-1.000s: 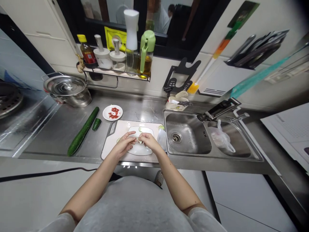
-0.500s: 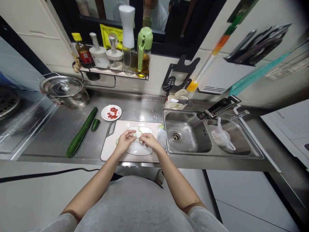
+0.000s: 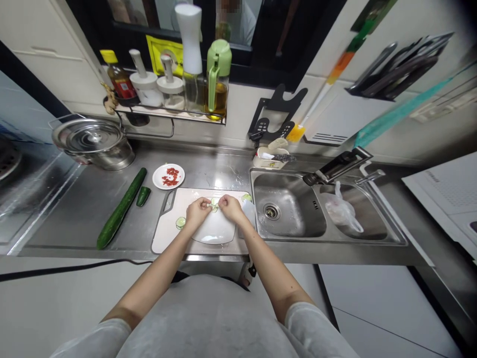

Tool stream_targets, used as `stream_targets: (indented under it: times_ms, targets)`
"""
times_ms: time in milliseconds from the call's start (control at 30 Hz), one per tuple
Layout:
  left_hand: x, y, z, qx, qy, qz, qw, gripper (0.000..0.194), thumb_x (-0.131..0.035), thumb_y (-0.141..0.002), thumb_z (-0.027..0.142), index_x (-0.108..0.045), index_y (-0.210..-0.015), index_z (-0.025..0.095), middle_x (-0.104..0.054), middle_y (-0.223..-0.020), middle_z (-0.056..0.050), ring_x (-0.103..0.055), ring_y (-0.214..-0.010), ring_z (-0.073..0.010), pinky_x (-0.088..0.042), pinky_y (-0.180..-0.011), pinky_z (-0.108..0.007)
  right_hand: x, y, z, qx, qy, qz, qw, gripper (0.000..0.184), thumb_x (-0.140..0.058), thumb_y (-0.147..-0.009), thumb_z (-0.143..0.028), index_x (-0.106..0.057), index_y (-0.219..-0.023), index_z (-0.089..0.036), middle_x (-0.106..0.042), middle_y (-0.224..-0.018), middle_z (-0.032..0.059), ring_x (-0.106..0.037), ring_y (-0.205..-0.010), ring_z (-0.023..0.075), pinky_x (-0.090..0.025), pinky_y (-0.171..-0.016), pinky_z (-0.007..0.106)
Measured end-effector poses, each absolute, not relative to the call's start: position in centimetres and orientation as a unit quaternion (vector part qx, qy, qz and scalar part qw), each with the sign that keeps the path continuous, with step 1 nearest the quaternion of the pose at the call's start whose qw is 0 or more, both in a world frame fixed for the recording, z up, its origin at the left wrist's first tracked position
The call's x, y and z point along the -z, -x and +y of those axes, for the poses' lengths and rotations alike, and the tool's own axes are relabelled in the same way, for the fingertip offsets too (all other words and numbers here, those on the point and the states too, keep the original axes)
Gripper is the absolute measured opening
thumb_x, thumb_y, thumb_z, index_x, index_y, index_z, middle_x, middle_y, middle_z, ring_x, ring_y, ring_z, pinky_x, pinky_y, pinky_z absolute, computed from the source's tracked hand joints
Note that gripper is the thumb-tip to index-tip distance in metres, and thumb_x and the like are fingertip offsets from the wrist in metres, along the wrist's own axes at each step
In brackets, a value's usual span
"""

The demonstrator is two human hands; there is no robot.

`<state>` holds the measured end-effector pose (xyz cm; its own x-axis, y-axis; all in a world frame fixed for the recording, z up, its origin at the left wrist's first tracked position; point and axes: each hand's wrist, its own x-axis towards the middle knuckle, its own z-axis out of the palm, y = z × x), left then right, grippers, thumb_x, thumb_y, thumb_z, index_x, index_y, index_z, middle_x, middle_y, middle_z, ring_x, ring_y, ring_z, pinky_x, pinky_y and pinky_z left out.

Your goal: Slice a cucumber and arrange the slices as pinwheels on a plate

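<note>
My left hand [image 3: 198, 213] and my right hand [image 3: 230, 207] meet over the far part of a white plate [image 3: 214, 231]. Thin cucumber slices [image 3: 214, 204] show between their fingertips, and each hand looks pinched on a slice; the fingers partly hide them. Under the plate lies a pale cutting board [image 3: 168, 233]. More cucumber slices [image 3: 181, 222] rest on the board left of the plate. Another slice [image 3: 246, 198] is at its far right corner, near a knife [image 3: 249, 211] whose handle sticks out past the counter edge.
To the left lie a long cucumber [image 3: 122, 209] and a short cucumber piece [image 3: 143, 196]. A small plate [image 3: 158, 176] holds chopped red bits. Farther back stands a lidded steel pot [image 3: 112, 155]. On the right is a sink [image 3: 288, 231]; a bottle rack [image 3: 167, 113] hangs above.
Both hands have moved to the far side of the plate, lowering the slices there. The slices at the left of the board are now uncovered. The view has shifted slightly.
</note>
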<state>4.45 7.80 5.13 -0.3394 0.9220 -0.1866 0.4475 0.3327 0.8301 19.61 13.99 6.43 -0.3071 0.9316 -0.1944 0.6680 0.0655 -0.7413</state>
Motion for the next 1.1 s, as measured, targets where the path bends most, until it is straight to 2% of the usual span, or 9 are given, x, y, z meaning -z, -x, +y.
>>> stream_targets:
  times_ms: [267, 467, 867, 1100]
  targets:
    - [-5.8, -4.6, 8.9, -0.224, -0.508, 0.783, 0.281, 0.017, -0.060, -0.075, 0.028, -0.069, -0.090, 0.027, -0.071, -0.081, 0.002, -0.063, -0.083, -0.0193, -0.036, -0.083, -0.033, -6.2, -18.9, 14.4, -0.306, 0.579, -0.754, 0.058, 0.017, -0.053, -0.085, -0.022, -0.066, -0.097, -0.020, -0.069, -0.089, 0.0035, -0.059, -0.081, 0.0155, -0.037, -0.068, 0.023]
    - [-5.4, -4.7, 9.4, -0.194, -0.516, 0.789, 0.270, 0.018, -0.059, -0.077, 0.028, -0.069, -0.091, 0.027, -0.073, -0.088, 0.000, -0.063, -0.091, -0.0223, -0.033, -0.087, -0.035, -6.2, -18.5, 14.6, -0.267, 0.577, -0.772, -0.006, 0.023, -0.050, -0.090, -0.027, -0.063, -0.108, -0.022, -0.069, -0.100, 0.0060, -0.061, -0.092, 0.0183, -0.037, -0.072, 0.024]
    - [-5.0, -4.9, 9.6, -0.153, -0.548, 0.788, 0.235, 0.017, -0.055, -0.079, 0.028, -0.069, -0.089, 0.026, -0.071, -0.089, -0.002, -0.060, -0.097, -0.0254, -0.032, -0.087, -0.039, -6.6, -18.0, 14.3, -0.202, 0.551, -0.808, -0.054, 0.023, -0.042, -0.096, -0.027, -0.058, -0.112, -0.021, -0.065, -0.113, 0.0093, -0.058, -0.102, 0.0210, -0.039, -0.077, 0.028]
    - [-4.7, -4.8, 9.5, -0.151, -0.564, 0.783, 0.216, 0.020, -0.056, -0.082, 0.030, -0.070, -0.095, 0.026, -0.065, -0.105, -0.006, -0.059, -0.099, -0.0243, -0.038, -0.082, -0.034, -6.6, -17.9, 14.3, -0.178, 0.550, -0.813, -0.068, 0.023, -0.042, -0.097, -0.029, -0.055, -0.115, -0.020, -0.063, -0.113, 0.0113, -0.054, -0.108, 0.0236, -0.041, -0.080, 0.030]
